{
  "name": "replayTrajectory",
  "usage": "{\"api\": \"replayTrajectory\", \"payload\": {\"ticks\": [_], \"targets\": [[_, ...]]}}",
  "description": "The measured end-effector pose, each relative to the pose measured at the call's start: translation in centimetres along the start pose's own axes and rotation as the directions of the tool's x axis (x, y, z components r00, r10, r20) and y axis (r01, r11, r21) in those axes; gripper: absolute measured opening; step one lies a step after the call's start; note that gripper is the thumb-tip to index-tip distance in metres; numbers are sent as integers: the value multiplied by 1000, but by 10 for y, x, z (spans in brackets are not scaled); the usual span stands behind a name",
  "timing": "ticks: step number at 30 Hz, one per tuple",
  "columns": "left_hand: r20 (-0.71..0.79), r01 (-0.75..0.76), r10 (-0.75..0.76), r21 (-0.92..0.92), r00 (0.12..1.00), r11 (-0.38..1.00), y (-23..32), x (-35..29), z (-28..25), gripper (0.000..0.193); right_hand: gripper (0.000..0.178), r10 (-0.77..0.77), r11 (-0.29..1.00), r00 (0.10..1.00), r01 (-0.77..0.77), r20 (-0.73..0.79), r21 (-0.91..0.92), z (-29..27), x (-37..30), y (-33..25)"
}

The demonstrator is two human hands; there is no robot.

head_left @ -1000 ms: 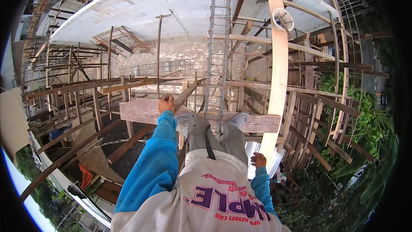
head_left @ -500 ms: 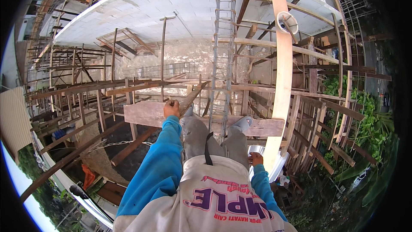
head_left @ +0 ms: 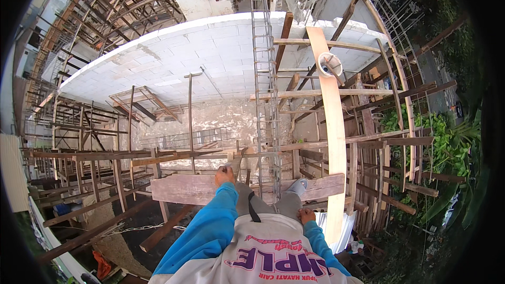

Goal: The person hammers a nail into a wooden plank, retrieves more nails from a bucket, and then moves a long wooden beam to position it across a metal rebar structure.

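Note:
My left hand (head_left: 224, 177), in a blue sleeve, is closed in front of my left leg, over a wide brown plank (head_left: 181, 190). Whatever its fingers hold, if anything, is too small to make out. A narrow timber (head_left: 238, 161) runs away from beside that hand. Near my right thigh, my right hand (head_left: 306, 216) hangs low with its fingers curled; what is inside them is hidden. My right foot in a grey sandal (head_left: 298, 186) rests on the brown plank. My left foot is hidden.
A long pale board (head_left: 332, 126) runs ahead on the right, carrying a white bucket (head_left: 330, 65). A steel rebar cage (head_left: 265, 73) rises in the middle. Timber scaffold poles (head_left: 100, 156) stand at left, a white block wall (head_left: 173, 47) beyond. Plants (head_left: 452, 137) grow below right.
The view has tilted up, so more of the area beyond the block wall shows and the planks sit lower. Both hands stay near the same places by my body.

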State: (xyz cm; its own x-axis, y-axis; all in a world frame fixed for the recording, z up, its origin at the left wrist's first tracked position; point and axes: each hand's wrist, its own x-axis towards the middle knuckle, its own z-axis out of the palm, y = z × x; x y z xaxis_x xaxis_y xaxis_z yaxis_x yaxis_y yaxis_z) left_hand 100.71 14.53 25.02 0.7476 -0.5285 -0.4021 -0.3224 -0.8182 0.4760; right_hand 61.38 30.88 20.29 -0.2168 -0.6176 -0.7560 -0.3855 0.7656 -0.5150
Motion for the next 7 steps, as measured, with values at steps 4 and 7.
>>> {"api": "replayTrajectory", "payload": {"ticks": [4, 7], "targets": [[18, 12, -11, -10, 1000, 1000, 8, -2, -10, 28, 22, 7, 999, 1000, -5, -31, 47, -9, 8, -15], [12, 20, -20, -26, 1000, 999, -4, 2, -9, 28, 21, 24, 999, 1000, -24, -2, -23, -15, 12, -36]]}}
